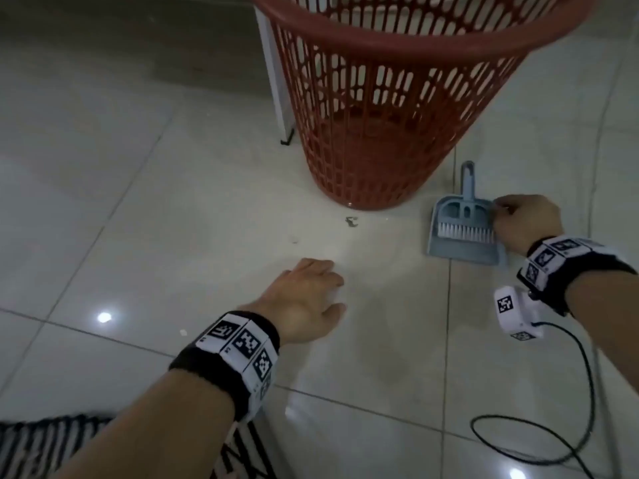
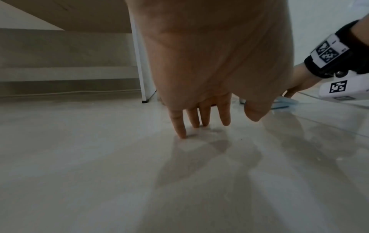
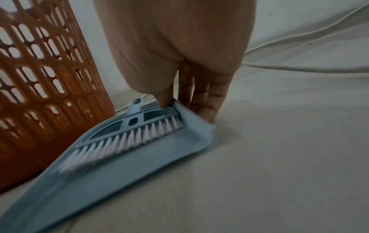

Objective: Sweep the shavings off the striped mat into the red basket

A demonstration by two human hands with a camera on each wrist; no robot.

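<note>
The red basket point(image 1: 380, 108) stands on the tiled floor. Right of its base lies a blue dustpan point(image 1: 463, 243) with a white-bristled brush point(image 1: 568, 233) lying inside it. My right hand point(image 1: 501, 210) pinches the dustpan's right side wall, thumb inside and fingers outside, as the right wrist view shows on the dustpan point(image 3: 139, 165) and the right hand point(image 3: 177, 108). My left hand point(image 1: 332, 288) holds nothing; its straight fingers point(image 2: 199, 119) touch the bare floor. A corner of the striped mat point(image 1: 52, 440) shows at the bottom left. A few small shavings point(image 1: 352, 221) lie by the basket's base.
A white table leg point(image 1: 276, 81) with a black foot stands just left of the basket point(image 3: 40, 94). A black cable point(image 1: 570, 426) loops over the floor at the lower right. A white cord point(image 3: 299, 69) runs behind my right hand.
</note>
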